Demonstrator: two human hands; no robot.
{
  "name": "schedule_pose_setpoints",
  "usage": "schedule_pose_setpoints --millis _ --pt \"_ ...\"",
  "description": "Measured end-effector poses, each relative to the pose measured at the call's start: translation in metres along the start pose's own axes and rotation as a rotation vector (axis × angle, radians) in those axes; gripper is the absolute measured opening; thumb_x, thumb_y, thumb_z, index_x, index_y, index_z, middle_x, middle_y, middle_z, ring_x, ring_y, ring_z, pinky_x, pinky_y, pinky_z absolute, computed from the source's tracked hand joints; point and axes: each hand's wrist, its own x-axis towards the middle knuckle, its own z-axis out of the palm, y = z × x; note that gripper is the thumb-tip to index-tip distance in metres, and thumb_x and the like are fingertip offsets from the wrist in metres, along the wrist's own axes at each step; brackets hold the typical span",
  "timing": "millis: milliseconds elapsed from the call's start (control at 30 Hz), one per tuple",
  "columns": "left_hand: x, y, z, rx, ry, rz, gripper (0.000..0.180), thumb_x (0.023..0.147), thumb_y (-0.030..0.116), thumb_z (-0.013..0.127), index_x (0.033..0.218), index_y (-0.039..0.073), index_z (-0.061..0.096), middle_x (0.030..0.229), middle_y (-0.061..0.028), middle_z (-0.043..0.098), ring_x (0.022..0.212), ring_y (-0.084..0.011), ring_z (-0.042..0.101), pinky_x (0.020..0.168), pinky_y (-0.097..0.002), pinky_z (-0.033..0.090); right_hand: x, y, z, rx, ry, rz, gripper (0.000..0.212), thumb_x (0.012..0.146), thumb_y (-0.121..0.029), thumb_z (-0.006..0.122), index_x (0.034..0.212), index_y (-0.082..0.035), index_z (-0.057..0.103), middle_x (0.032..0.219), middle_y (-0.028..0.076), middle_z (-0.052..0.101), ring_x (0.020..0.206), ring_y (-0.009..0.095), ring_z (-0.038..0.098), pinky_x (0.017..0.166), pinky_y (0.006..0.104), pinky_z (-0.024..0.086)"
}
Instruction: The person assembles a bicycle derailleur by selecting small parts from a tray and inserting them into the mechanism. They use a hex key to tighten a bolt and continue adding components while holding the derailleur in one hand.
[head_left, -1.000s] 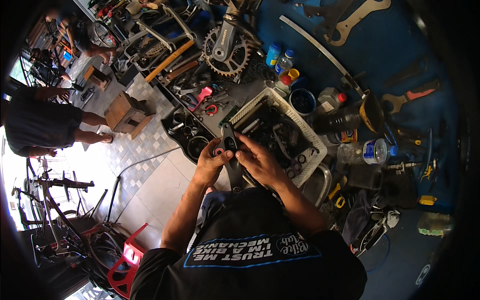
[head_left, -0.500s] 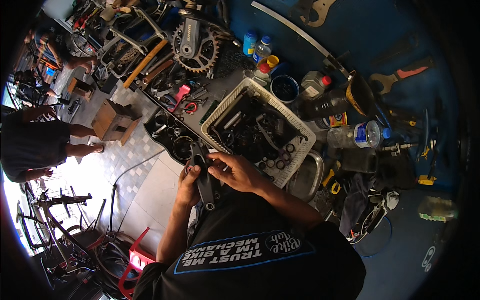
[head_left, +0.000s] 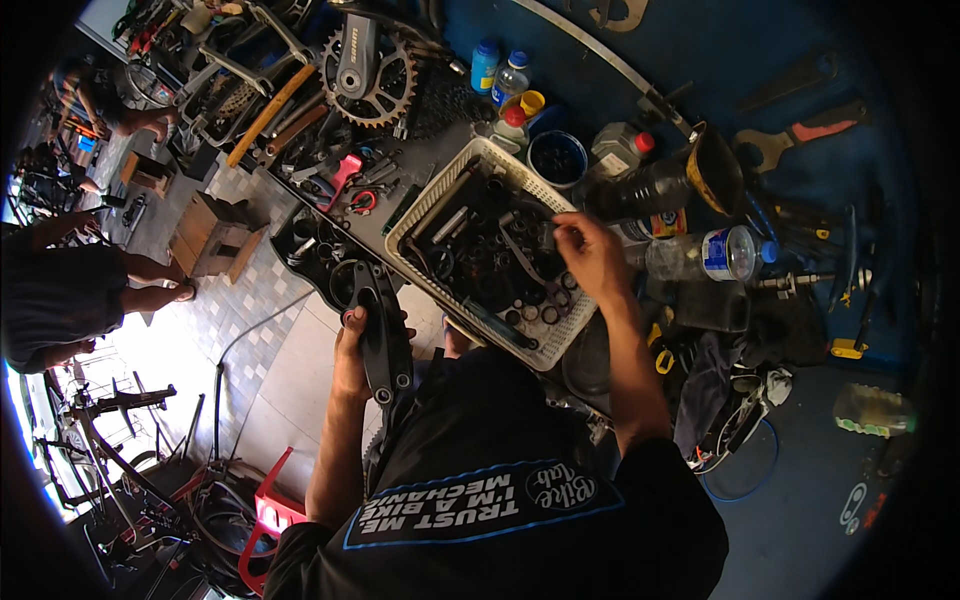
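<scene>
Left hand is wrapped around a long black crank arm, matte metal with rounded ends, sitting at about 8 o'clock from the white basket. That basket is woven plastic lattice, rectangular, packed with dark greasy rings, bolts and small bits. Right hand hovers over its 3 o'clock side, fingertips pinched on some small dark part, can't tell which. A toothed steel chainring lies at 11 o'clock on the cluttered surface.
</scene>
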Motion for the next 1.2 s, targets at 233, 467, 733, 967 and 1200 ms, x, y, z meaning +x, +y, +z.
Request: schedule_pose_setpoints --millis 233,467,733,967,1200 --pt "0.000 0.000 0.008 0.003 0.011 0.020 0.072 0.099 0.058 0.067 0.133 -0.005 0.059 0.114 -0.0187 0.072 0.095 -0.0315 0.077 0.069 -0.0423 0.067 -0.001 0.001 0.040 -0.364 -0.224 -0.163 0.018 0.091 -0.014 0.076 0.109 -0.013 0.073 0.096 0.008 0.068 0.088 0.030 0.071 0.075 0.0415 0.056" --pt "-0.004 -0.005 0.005 0.013 0.039 0.029 0.069 0.100 0.055 0.066 0.131 -0.006 0.061 0.114 -0.0196 0.072 0.094 -0.0318 0.077 0.070 -0.0422 0.067 -0.004 0.015 0.045 -0.350 -0.291 -0.246 0.029 0.092 -0.017 0.076 0.121 -0.016 0.071 0.105 0.009 0.070 0.093 0.032 0.072 0.079 0.0425 0.058" --pt "-0.001 -0.003 0.009 0.057 0.034 0.020 0.074 0.099 0.060 0.065 0.131 -0.006 0.060 0.115 -0.0207 0.071 0.094 -0.0328 0.076 0.072 -0.0425 0.067 0.012 0.007 -0.036 -0.324 -0.005 0.001 0.026 0.098 -0.016 0.072 0.123 -0.013 0.072 0.103 0.014 0.077 0.085 0.032 0.075 0.073 0.0398 0.057" --pt "0.008 -0.001 0.011 0.135 -0.022 0.001 0.076 0.099 0.062 0.064 0.133 -0.006 0.060 0.117 -0.0205 0.070 0.098 -0.0326 0.076 0.074 -0.0412 0.067 -0.006 0.004 -0.087 -0.278 0.160 0.110 0.019 0.098 -0.015 0.071 0.116 -0.011 0.073 0.091 0.017 0.076 0.077 0.034 0.074 0.068 0.0411 0.057" --pt "0.014 0.004 0.015 0.231 -0.033 -0.051 0.085 0.094 0.072 0.063 0.139 0.001 0.059 0.119 -0.0171 0.072 0.098 -0.0309 0.075 0.084 -0.0432 0.062 -0.020 0.013 -0.044 -0.716 0.010 0.231 0.012 0.092 -0.015 0.072 0.103 -0.013 0.076 0.088 0.015 0.077 0.082 0.033 0.076 0.074 0.0456 0.059"
